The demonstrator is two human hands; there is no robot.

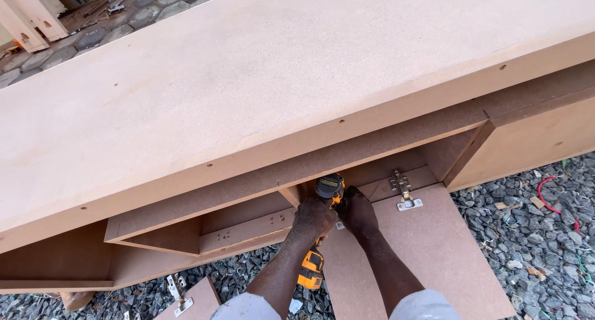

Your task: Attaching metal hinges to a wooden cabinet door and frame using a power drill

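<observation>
Hinge-screwing in hand: left hand point(313, 217) wrapped tight on the drill point(322, 227) – right hand point(357, 213) beside it, fingers hidden, steadying the door point(421, 258). Next calls for steady, straight pressure.

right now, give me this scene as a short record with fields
left hand: grips a yellow and black drill
right hand: rests beside the drill head, on the door panel's near edge
cabinet: long brown board unit with open compartments
hinge: metal, joining the door panel to the cabinet
ground: grey gravel
</observation>
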